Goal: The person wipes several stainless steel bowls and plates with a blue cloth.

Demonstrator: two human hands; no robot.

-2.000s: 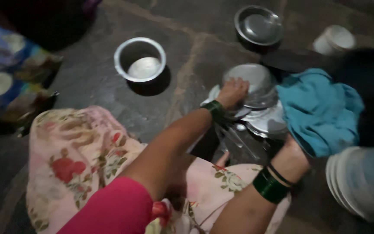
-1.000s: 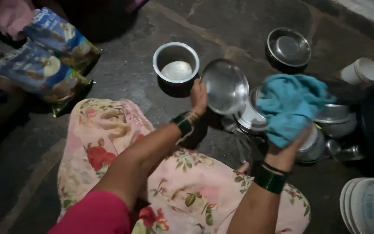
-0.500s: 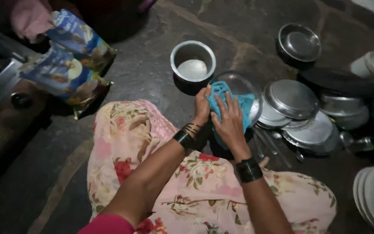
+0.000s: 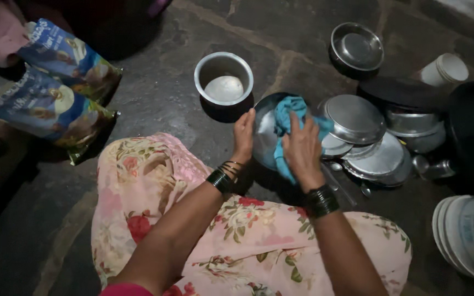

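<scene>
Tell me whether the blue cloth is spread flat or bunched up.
Bunched up. The blue cloth is crumpled under the right hand, pressed against the steel plate, whose edge the left hand holds.

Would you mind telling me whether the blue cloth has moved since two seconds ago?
Yes. The blue cloth left the stacked steel plates and moved leftward, toward the small steel pot, onto the held plate.

The left hand (image 4: 243,134) grips the rim of a steel plate (image 4: 264,140), tilted above the stone floor (image 4: 154,93). The right hand (image 4: 302,149) presses a blue cloth (image 4: 287,118) into it. Just behind stands a small pot (image 4: 223,79) (something white inside). Stacked steel dishes (image 4: 368,142) lie to the right, two printed bags (image 4: 56,82) far left.
</scene>
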